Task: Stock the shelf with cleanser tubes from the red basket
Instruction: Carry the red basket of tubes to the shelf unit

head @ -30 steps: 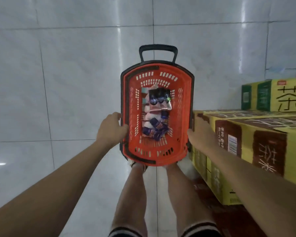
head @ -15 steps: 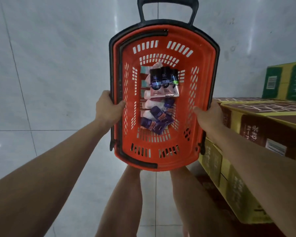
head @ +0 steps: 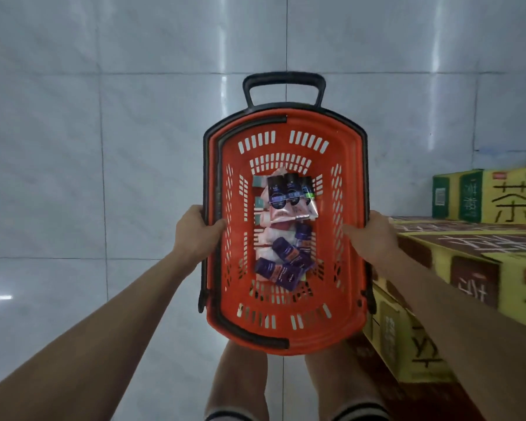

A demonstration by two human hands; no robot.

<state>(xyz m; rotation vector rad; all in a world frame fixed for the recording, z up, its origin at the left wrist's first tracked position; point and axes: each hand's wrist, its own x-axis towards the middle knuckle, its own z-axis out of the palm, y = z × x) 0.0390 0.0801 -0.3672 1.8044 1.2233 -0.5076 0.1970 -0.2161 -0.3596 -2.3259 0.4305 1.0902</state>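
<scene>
A person's bare legs [head: 240,381] stand at 6 o'clock on a pale tiled floor [head: 58,299], and just above them a red basket [head: 351,183] is held level between two outstretched arms. The left hand [head: 195,230] grips the basket's rim at 9 o'clock, thumb hooked over the edge and fingers curled under it; the right hand [head: 372,235] clamps the opposite rim at 3 o'clock, thumb lying inside the wall. On the basket floor lie the cleanser tubes [head: 281,265], purple-capped ones nearest the person, pink ones in the middle and a shrink-wrapped pack of dark tubes [head: 290,197] toward 12 o'clock. A black pull handle [head: 284,82] juts from the basket's far end. At 3 o'clock, beside the right forearm, stacked yellow and brown cartons [head: 468,268] printed with Chinese characters sit low, with green and yellow cartons [head: 486,196] on top farther back.
</scene>
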